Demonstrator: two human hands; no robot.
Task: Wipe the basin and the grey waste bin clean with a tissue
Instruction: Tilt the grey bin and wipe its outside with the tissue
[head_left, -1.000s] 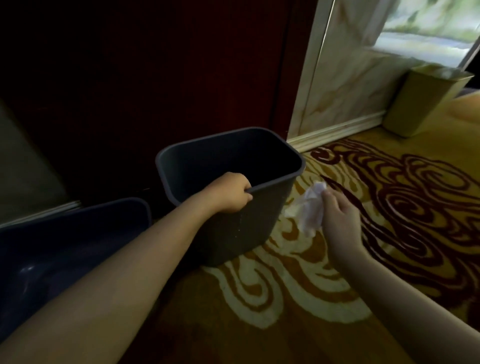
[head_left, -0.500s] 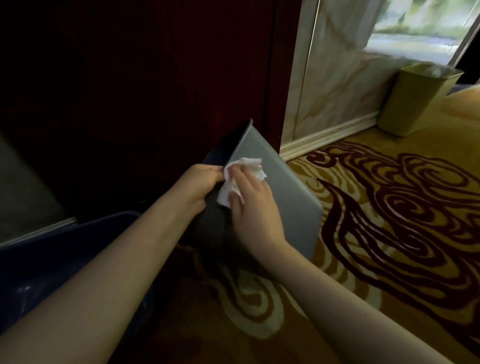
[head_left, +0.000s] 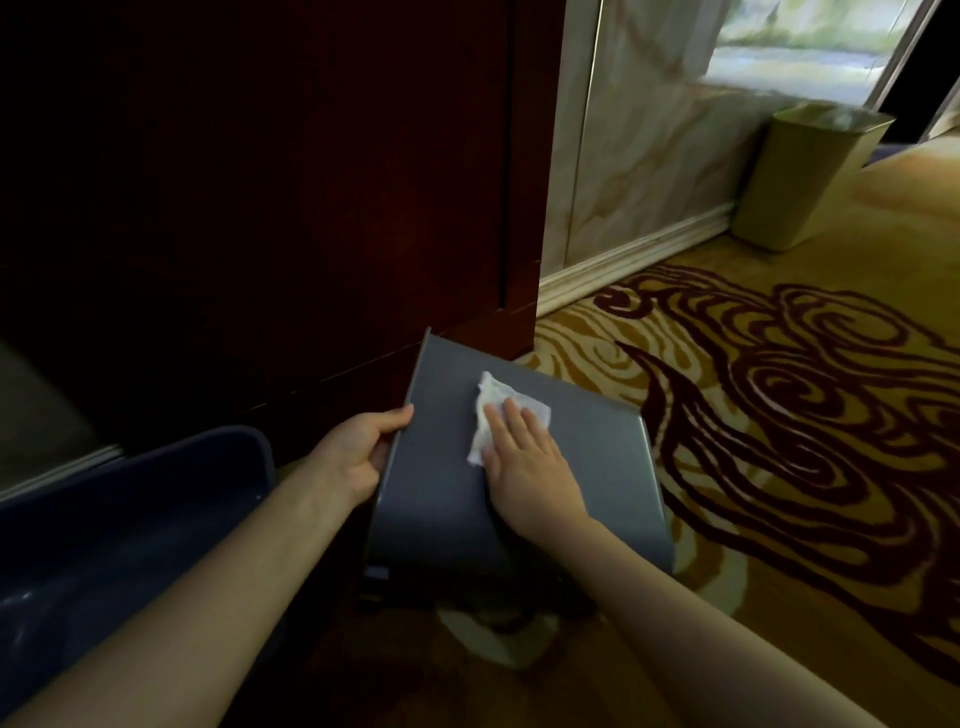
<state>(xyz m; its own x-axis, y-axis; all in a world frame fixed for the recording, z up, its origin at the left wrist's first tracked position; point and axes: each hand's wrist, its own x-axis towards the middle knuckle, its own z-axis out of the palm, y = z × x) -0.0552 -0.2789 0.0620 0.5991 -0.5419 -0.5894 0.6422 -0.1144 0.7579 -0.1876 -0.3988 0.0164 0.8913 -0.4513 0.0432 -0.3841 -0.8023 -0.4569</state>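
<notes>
While the patterned carpet (head_left: 779, 415) spreads to the right, the dark blue basin (head_left: 130, 519) sits at near left beside the grey waste bin (head_left: 441, 493), tipped on its side. On its left edge the left hand (head_left: 358, 452) is clamped; the right hand (head_left: 524, 457), fingers flat, presses a white tissue (head_left: 498, 405) onto its upward face.

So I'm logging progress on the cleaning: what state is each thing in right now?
Grey bin: tipped over, a flat side facing up.
Tissue: pressed flat on that side.
Right hand: flat on the tissue.
Left hand: grip on the bin's left edge.
Basin: on the floor, untouched.
Yellow bin: upright by the wall.
</notes>
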